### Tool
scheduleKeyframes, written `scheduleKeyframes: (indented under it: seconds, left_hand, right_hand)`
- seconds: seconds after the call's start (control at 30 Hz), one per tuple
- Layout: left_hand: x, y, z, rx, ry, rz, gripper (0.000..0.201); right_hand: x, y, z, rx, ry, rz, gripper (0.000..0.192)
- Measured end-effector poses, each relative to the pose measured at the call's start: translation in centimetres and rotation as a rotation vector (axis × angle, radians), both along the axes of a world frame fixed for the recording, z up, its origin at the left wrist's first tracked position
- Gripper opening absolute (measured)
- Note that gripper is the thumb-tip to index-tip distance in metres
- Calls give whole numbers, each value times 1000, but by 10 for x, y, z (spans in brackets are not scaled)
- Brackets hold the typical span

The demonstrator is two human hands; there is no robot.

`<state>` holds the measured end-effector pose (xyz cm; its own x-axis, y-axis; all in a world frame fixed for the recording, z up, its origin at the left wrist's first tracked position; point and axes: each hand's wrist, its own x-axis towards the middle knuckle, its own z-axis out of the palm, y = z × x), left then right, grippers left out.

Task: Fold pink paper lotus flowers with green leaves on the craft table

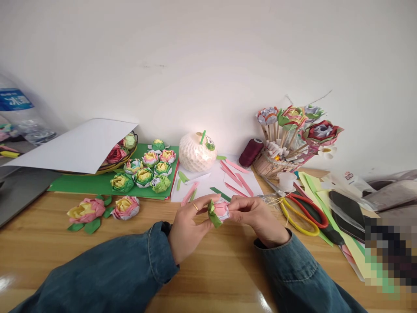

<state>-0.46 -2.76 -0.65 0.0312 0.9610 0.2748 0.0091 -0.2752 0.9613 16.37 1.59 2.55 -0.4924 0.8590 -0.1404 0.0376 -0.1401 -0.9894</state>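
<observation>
Between my two hands, above the front of the wooden table, is a small folded paper flower (222, 210), pink and white with green paper on its left side. My left hand (193, 224) pinches it from the left, by the green part, and wears a ring. From the right, my right hand (252, 216) grips its pink and white edge between thumb and fingers. Just behind the hands lies a white sheet (208, 191) with pink strips (232, 173) and green strips on it. Finished paper flowers (85, 210) with green leaves lie at the left.
Several paper flowers (143, 177) sit on green paper (81, 184). A white textured apple-shaped object (197, 152), a maroon thread spool (251, 152) and a basket (270, 167) of stemmed flowers stand by the wall. Scissors (301, 224) and a dark phone (347, 213) lie right; a laptop (26, 191) is left.
</observation>
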Motion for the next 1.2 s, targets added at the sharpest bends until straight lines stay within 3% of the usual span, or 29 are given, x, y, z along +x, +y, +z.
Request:
scheduleKeyframes:
  seconds: [0.2, 0.4, 0.57, 0.73, 0.93, 1.2]
  left_hand:
    - [-1, 1, -3, 20, 56, -19, 34]
    - [0, 0, -5, 62, 66, -1, 34]
    - [1, 0, -4, 77, 74, 4, 34]
    - [0, 1, -1, -80, 25, -34, 37]
    - [3, 8, -1, -267, -221, -108, 44]
    - [3, 12, -5, -289, -306, -43, 40]
  right_hand:
    - [-3, 1, -8, -90, 52, 2, 22]
    - [2, 6, -4, -37, 26, 91, 17]
    - [3, 5, -5, -72, 17, 78, 22]
    - [-3, 4, -9, -86, -8, 13, 28]
    - [-7, 2, -6, -34, -55, -64, 26]
    - [-8, -2, -3, 183, -265, -186, 24]
